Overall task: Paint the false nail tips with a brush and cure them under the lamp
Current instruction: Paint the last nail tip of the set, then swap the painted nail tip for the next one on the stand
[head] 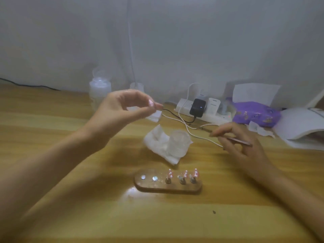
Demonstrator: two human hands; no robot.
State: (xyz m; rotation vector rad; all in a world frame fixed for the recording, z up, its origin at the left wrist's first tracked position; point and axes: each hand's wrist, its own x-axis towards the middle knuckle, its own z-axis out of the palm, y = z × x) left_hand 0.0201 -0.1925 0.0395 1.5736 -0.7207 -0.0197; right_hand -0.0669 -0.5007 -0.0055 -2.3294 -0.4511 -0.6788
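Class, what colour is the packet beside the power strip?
The packet is purple, faintly patterned; head view.

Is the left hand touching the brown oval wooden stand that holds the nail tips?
Apart. The head view shows the left hand raised far behind the brown oval wooden stand, with a wide gap between them.

The left hand point(122, 109) and right hand point(240, 142) are bare, as are both forearms point(52, 163).

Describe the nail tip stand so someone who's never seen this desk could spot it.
On the wooden table, look at the near middle, in front of the clear cup on crumpled tissue. The stand is a flat brown oval block; it alone carries three pink nail tips on pegs and two shiny round spots.
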